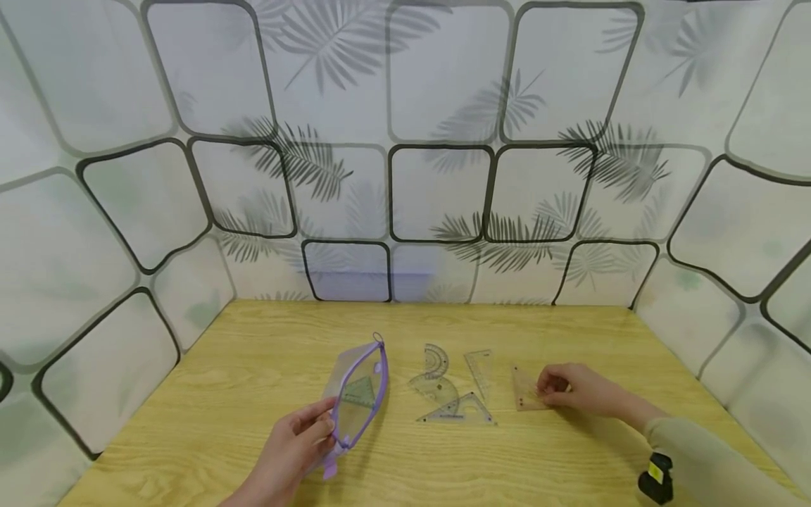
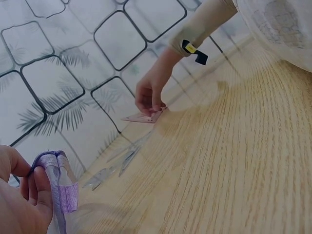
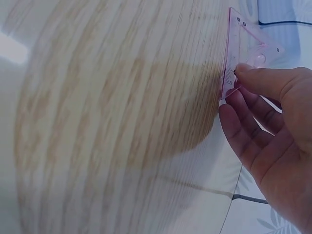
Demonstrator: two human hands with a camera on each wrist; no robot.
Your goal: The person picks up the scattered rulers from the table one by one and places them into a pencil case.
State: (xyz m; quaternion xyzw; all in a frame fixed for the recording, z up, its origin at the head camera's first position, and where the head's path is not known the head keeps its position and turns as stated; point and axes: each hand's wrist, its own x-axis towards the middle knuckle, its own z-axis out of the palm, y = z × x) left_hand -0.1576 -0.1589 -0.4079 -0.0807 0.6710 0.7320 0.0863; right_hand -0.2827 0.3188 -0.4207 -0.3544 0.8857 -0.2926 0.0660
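A purple-edged zip pouch [image 1: 328, 386] is held by its near side in my left hand [image 1: 293, 440], its mouth gaping toward the right. Inside it shows a green set square [image 1: 360, 392]. In the left wrist view, thumb and fingers pinch the pouch's purple edge [image 2: 48, 158]. My right hand [image 1: 573, 389] pinches a pink set square [image 1: 524, 394] by one corner at the right of the table. The right wrist view shows thumb and fingertips on that pink set square [image 3: 234, 48], which is tilted up somewhat from the wood.
Between the hands lie a small protractor [image 1: 436, 359], a larger clear protractor [image 1: 446, 389], a narrow set square [image 1: 479, 370] and a wide set square [image 1: 457, 417] overlapping the larger protractor. Patterned cloth walls [image 1: 437, 197] surround the wooden table [image 1: 222, 394] at back and sides.
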